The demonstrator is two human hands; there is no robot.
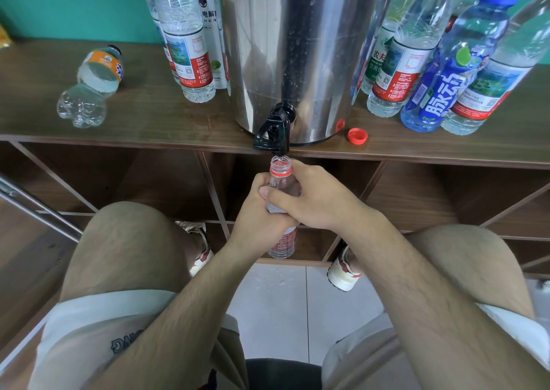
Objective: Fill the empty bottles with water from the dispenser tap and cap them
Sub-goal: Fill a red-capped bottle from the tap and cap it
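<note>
Wooden shelf (148, 115) spans mid-frame; below the tap (272, 130), left hand (256, 211) and right hand (312, 202) curl fingers around the uncapped bottle (280, 169)

Bright, even indoor light, soft shadows. Vertical glare streaks on the steel dispenser (268, 47). Shelf compartments (166, 181) under the bench (154, 118) sit dark. Strong fisheye: bottles (491, 77) at right edge lean, bench edge bows. Centre sharp, corners slightly soft.
</note>
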